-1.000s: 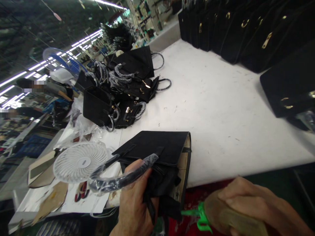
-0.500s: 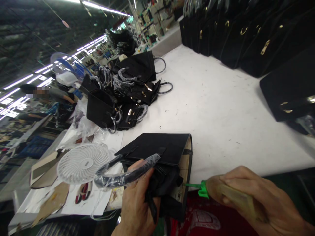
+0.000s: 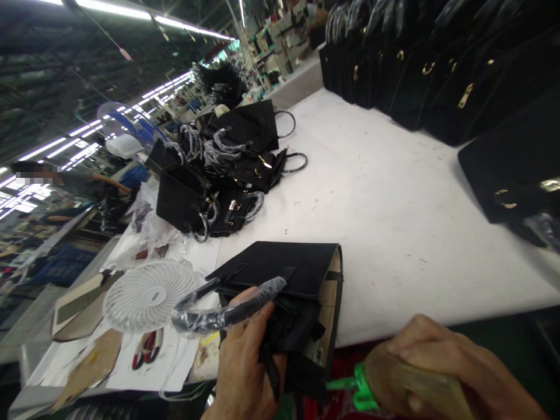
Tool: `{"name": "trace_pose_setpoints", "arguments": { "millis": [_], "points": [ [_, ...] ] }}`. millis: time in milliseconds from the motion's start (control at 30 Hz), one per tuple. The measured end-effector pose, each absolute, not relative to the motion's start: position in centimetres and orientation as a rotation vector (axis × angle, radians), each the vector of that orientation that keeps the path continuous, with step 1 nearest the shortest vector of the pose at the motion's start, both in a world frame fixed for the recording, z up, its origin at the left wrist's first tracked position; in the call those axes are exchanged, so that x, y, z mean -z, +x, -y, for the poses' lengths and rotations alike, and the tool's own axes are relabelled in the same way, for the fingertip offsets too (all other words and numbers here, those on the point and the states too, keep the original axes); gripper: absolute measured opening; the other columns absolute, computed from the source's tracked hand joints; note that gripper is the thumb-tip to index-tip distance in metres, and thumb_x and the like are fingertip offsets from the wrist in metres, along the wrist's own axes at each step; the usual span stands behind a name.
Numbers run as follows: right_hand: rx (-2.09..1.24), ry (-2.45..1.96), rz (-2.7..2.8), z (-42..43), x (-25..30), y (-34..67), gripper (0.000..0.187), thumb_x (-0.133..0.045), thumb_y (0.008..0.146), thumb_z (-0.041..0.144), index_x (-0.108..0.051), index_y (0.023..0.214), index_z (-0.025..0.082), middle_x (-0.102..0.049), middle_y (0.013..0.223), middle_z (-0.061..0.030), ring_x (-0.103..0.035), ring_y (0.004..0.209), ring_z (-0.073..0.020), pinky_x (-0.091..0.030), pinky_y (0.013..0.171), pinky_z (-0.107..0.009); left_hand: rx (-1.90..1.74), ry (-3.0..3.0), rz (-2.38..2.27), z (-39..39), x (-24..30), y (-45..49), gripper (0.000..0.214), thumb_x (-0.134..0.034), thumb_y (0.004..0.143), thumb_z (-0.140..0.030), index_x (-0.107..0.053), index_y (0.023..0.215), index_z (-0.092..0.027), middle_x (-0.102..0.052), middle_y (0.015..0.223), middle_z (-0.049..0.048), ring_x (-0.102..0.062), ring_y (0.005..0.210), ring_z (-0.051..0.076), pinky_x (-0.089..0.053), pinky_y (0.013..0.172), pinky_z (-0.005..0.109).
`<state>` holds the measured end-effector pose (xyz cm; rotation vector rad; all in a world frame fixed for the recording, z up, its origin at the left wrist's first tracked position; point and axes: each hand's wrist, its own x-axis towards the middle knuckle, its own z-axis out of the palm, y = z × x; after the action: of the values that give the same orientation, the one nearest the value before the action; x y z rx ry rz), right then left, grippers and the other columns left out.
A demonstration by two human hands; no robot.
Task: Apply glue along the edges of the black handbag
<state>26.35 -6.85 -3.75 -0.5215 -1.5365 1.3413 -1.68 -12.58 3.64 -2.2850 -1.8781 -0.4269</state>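
A black handbag (image 3: 280, 265) lies on its side at the near edge of the white table, its open side toward my right and its pale inner lining (image 3: 327, 315) showing. My left hand (image 3: 249, 356) grips the bag near its opening, under a handle (image 3: 227, 315) wrapped in clear plastic. In my right hand (image 3: 424, 361) is a brownish glue bottle (image 3: 394, 379) with a green nozzle (image 3: 361, 385). The nozzle points left, close to the lower corner of the bag; whether it touches cannot be told.
Several black handbags (image 3: 231, 157) are heaped at the back left, and a row of more (image 3: 420, 81) stands along the right. A white fan (image 3: 151, 294), thread snips (image 3: 147, 349) and brown scraps (image 3: 94, 361) lie at left. A person (image 3: 83, 181) stands beyond.
My right hand has drawn the bottle's nozzle down from the bag's lining edge to near its lower corner. My left hand and the bag stay nearly in place.
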Motion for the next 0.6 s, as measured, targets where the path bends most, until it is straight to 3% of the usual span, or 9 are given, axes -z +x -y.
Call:
{"name": "trace_pose_setpoints", "arguments": {
  "millis": [233, 467, 600],
  "points": [
    [-1.016, -0.822, 1.792, 3.9, 6.6, 27.2, 0.011, -0.067, 0.093, 0.021, -0.067, 0.104, 0.024, -0.069, 0.086, -0.0031, -0.068, 0.069, -0.0172, -0.055, 0.059, -0.027, 0.436, -2.291, 1.882, 12.6, -3.6, -1.5, 0.057, -0.054, 0.087, -0.011, -0.048, 0.143, -0.017, -0.053, 0.141, 0.0195, -0.059, 0.127, 0.031, -0.06, 0.099, 0.045],
    [-1.406, -0.593, 1.632, 6.6, 4.9, 26.9, 0.011, -0.059, 0.097, 0.022, -0.06, 0.107, 0.027, -0.061, 0.081, 0.0005, -0.063, 0.063, -0.0135, -0.054, 0.055, -0.023, 0.442, -2.247, 1.874, 12.5, -3.8, -1.5, 0.047, -0.054, 0.086, -0.011, -0.056, 0.132, -0.017, -0.057, 0.137, 0.0177, -0.06, 0.127, 0.032, -0.059, 0.101, 0.049],
    [-1.378, -0.661, 1.646, 7.0, 4.4, 26.8, 0.016, -0.061, 0.096, 0.021, -0.062, 0.11, 0.028, -0.064, 0.084, -0.0001, -0.066, 0.065, -0.0136, -0.055, 0.057, -0.022, 0.432, -2.252, 1.825, 12.2, -3.9, -1.2, 0.042, -0.052, 0.087, -0.01, -0.055, 0.129, -0.012, -0.056, 0.137, 0.019, -0.057, 0.129, 0.03, -0.056, 0.104, 0.045]
  ]
}}
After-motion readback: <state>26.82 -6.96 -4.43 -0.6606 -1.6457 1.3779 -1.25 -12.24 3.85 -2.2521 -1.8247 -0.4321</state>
